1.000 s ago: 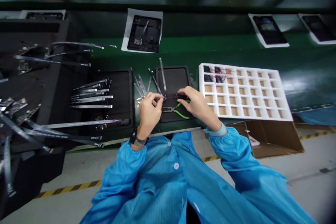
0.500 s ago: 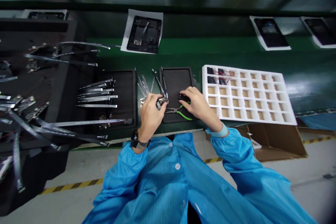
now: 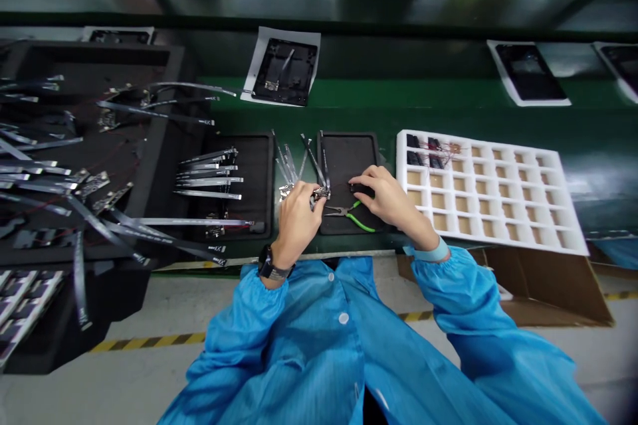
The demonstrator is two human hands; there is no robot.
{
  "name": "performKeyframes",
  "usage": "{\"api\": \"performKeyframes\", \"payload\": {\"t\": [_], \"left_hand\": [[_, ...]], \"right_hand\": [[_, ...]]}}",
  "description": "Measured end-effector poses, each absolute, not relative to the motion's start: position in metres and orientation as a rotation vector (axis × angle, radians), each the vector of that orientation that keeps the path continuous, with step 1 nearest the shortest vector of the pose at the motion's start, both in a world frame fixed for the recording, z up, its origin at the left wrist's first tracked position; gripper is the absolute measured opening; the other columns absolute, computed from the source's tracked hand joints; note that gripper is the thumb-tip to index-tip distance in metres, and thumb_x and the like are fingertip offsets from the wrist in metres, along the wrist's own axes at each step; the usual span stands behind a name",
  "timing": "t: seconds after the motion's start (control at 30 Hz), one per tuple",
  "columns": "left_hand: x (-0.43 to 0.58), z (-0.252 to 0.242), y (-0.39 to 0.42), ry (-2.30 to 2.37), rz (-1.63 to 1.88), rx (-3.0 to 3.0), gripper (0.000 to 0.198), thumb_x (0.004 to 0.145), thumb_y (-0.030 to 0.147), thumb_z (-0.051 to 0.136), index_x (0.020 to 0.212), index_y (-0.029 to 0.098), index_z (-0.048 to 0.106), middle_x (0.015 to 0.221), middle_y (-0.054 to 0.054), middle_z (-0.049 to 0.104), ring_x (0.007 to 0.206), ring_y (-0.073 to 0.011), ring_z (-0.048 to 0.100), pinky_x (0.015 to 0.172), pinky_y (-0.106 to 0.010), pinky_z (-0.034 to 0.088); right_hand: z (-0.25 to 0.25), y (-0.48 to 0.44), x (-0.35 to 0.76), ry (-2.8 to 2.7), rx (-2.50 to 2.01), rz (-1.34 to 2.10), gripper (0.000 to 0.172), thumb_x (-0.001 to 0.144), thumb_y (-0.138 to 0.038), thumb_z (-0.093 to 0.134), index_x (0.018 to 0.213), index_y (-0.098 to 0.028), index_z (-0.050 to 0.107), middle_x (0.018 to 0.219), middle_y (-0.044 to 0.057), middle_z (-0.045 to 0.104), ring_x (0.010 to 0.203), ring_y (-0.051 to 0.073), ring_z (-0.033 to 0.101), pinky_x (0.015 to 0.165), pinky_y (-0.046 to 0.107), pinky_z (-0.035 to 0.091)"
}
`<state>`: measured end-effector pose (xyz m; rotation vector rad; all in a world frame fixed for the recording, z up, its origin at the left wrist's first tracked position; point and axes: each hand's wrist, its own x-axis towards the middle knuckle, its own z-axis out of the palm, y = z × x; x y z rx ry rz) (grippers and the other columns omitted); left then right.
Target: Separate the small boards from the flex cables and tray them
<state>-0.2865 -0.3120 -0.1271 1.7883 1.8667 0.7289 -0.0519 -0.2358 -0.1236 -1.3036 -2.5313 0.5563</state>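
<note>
My left hand (image 3: 300, 212) is closed, pinching a small circuit board (image 3: 321, 193) at the left edge of the right-hand black tray (image 3: 349, 149). Dark flat ribbon cables (image 3: 314, 158) reach away from the board. To the right, my right hand (image 3: 383, 194) is closed on a small black block (image 3: 357, 188), mostly covered by the fingers. Between and just below the hands, green-handled pliers (image 3: 343, 212) lie on that tray. More boards with pale ribbon cables (image 3: 288, 165) lie just beyond my left fingers.
A white foam tray (image 3: 491, 234) with black parts and red wires in several compartments stands right. Left are another black tray (image 3: 256, 146) of ribbon cables and a large black bin (image 3: 172, 89) of boards. A black panel (image 3: 294, 83) lies on white paper behind.
The view has turned slightly left, so everything sits farther right in the picture. Both hands keep nearly the same places over the tray, with the same grips.
</note>
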Motion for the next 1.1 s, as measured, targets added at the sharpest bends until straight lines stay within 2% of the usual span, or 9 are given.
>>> {"api": "performKeyframes", "payload": {"t": [0.27,0.47,0.6,0.67,0.8,0.87,0.93,1.03,1.1], "left_hand": [[-0.288,-0.131,-0.31,1.842,0.716,1.803,0.019,0.1,0.023,0.069,0.119,0.022,0.069,0.118,-0.007,0.072,0.104,-0.0243,0.072,0.091,-0.036,0.056],[-0.28,-0.113,-0.342,1.887,0.879,1.848,0.033,0.102,0.021,0.064,0.135,0.02,0.063,0.137,-0.015,0.065,0.134,-0.0306,0.062,0.115,-0.045,0.053],[-0.3,-0.079,-0.385,1.488,0.847,1.878,0.037,0.105,0.032,0.065,0.141,0.021,0.064,0.145,-0.014,0.067,0.137,-0.0275,0.064,0.119,-0.042,0.053],[-0.331,-0.054,-0.407,1.11,0.737,1.868,0.05,0.101,0.039,0.072,0.149,0.027,0.063,0.138,-0.011,0.074,0.129,-0.0256,0.071,0.114,-0.037,0.057],[-0.416,0.026,-0.452,0.699,0.616,1.746,0.097,0.081,0.034,0.088,0.162,0.06,0.042,0.129,-0.001,0.081,0.11,-0.0253,0.081,0.091,-0.031,0.065],[-0.453,0.072,-0.466,1.035,0.584,1.73,0.085,0.082,0.03,0.085,0.152,0.066,0.052,0.12,0.004,0.083,0.099,-0.0263,0.082,0.085,-0.038,0.067],[-0.482,0.109,-0.463,1.59,0.729,1.818,0.053,0.086,0.029,0.078,0.124,0.066,0.074,0.099,0.008,0.085,0.087,-0.026,0.081,0.074,-0.041,0.066],[-0.52,0.128,-0.423,2.296,0.679,1.949,0.017,0.093,0.036,0.071,0.104,0.04,0.083,0.099,0.002,0.083,0.085,-0.0228,0.077,0.082,-0.038,0.062],[-0.545,0.121,-0.381,2.477,0.386,2.03,0.023,0.092,0.033,0.065,0.106,0.026,0.081,0.1,-0.006,0.082,0.09,-0.024,0.075,0.091,-0.038,0.059]], "right_hand": [[-0.126,-0.234,-0.051,-2.542,-1.303,0.568,0.032,0.097,-0.019,0.065,0.128,-0.018,0.073,0.11,0.014,0.068,0.107,0.034,0.063,0.097,0.052,0.056],[-0.128,-0.231,-0.048,-2.545,-1.223,0.575,0.03,0.098,-0.022,0.061,0.124,-0.021,0.075,0.109,0.014,0.069,0.105,0.034,0.065,0.097,0.051,0.056],[-0.141,-0.221,-0.039,-2.553,-1.163,0.534,0.032,0.1,-0.033,0.057,0.125,-0.022,0.075,0.104,0.013,0.069,0.099,0.033,0.066,0.092,0.05,0.056],[-0.147,-0.214,-0.035,-2.547,-1.15,0.533,0.039,0.1,-0.04,0.056,0.13,-0.021,0.073,0.103,0.013,0.07,0.097,0.033,0.067,0.091,0.05,0.056],[-0.148,-0.207,-0.03,-2.516,-1.145,0.577,0.049,0.101,-0.057,0.053,0.129,-0.021,0.073,0.108,0.014,0.073,0.1,0.034,0.07,0.093,0.052,0.056],[-0.142,-0.208,-0.029,-2.48,-1.148,0.588,0.053,0.1,-0.064,0.051,0.125,-0.023,0.074,0.111,0.015,0.075,0.103,0.036,0.071,0.095,0.054,0.057],[-0.133,-0.209,-0.031,-2.454,-1.14,0.596,0.055,0.1,-0.069,0.051,0.121,-0.024,0.074,0.114,0.015,0.076,0.105,0.036,0.072,0.097,0.055,0.057],[-0.117,-0.214,-0.039,-2.428,-1.112,0.592,0.053,0.1,-0.069,0.052,0.12,-0.026,0.074,0.117,0.013,0.077,0.108,0.037,0.073,0.099,0.056,0.057],[-0.107,-0.219,-0.043,-2.409,-1.103,0.584,0.051,0.1,-0.069,0.053,0.119,-0.027,0.074,0.118,0.013,0.077,0.109,0.037,0.073,0.098,0.055,0.058]]}}
